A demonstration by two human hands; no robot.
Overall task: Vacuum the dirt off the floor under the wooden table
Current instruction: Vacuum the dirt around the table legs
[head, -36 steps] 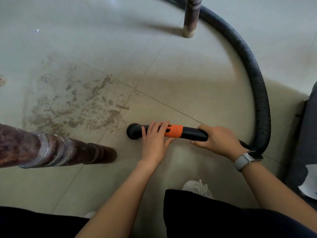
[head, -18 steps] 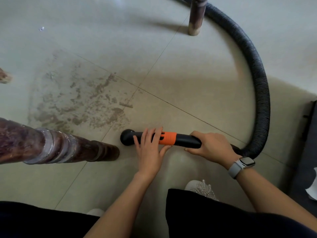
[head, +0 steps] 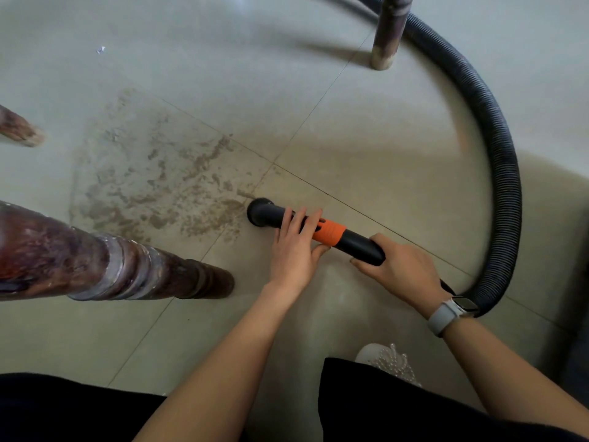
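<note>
A black vacuum wand with an orange band (head: 331,232) lies low over the tiled floor. Its round nozzle (head: 259,212) sits at the right edge of a brown dirt patch (head: 159,189). My left hand (head: 294,250) holds the wand just behind the nozzle, fingers laid over the top and thumb underneath. Farther back, my right hand (head: 403,269), with a watch on its wrist, grips the wand's rear end. From there a ribbed black hose (head: 497,148) curves up and away to the top.
A dark turned wooden table leg (head: 134,269) stands close on the left, its foot near the nozzle. Another leg (head: 387,33) stands at the top right and a third (head: 22,130) at the far left. A white shoe (head: 387,362) and dark trousers fill the bottom.
The nozzle has slid from just below the dirt patch up onto its right edge, the wand now tilted. Both hands moved with it and kept their hold.
</note>
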